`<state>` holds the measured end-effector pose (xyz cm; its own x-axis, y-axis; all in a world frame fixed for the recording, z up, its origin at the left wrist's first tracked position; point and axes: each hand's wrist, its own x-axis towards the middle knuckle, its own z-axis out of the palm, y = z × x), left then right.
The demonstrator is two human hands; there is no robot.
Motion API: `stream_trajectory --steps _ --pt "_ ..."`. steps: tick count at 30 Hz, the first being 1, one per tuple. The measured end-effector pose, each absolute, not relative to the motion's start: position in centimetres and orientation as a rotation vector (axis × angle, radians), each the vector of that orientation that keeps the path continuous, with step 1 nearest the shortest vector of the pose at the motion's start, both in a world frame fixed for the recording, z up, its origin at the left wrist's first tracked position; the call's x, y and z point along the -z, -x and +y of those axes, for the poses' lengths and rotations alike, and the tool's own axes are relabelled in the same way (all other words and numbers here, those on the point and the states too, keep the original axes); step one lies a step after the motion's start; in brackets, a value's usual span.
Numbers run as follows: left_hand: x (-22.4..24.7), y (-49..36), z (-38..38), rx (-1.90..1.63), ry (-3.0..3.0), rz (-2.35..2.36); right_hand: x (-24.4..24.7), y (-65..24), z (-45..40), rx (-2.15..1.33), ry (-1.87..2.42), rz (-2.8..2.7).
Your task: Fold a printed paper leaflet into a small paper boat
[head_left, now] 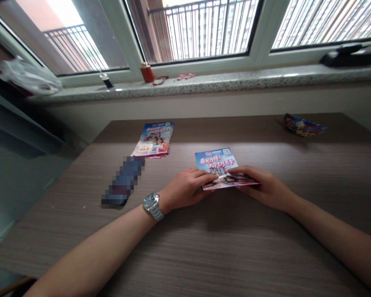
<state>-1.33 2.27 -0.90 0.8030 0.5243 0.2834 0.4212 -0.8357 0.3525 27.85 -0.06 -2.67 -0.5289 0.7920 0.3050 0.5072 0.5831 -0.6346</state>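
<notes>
Two bare forearms (111, 243) reached across the brown table (185, 255) to a printed flyer (216, 159).
The left hand (185, 185), with a silver watch (153, 206) on its wrist, and the right hand (262, 185) clamped the flyer's near part, their fingers on top and lower digits at the near edge. The flyer was near the middle of the table, its printed side up. Left of it were a stack of flyers (154, 138) and a pixelated dark object (123, 181); a folded colorful paper (304, 126) stood far right.

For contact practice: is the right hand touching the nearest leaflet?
Touching: the head view shows the right hand clasping the nearest leaflet by its right edge.
</notes>
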Motion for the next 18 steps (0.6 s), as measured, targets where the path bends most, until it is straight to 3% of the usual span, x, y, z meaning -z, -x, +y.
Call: stream_trajectory --steps 18 --pt "1.6 1.6 2.0 -0.723 -2.507 0.9 2.4 -27.4 -0.1 -0.758 1.126 -2.04"
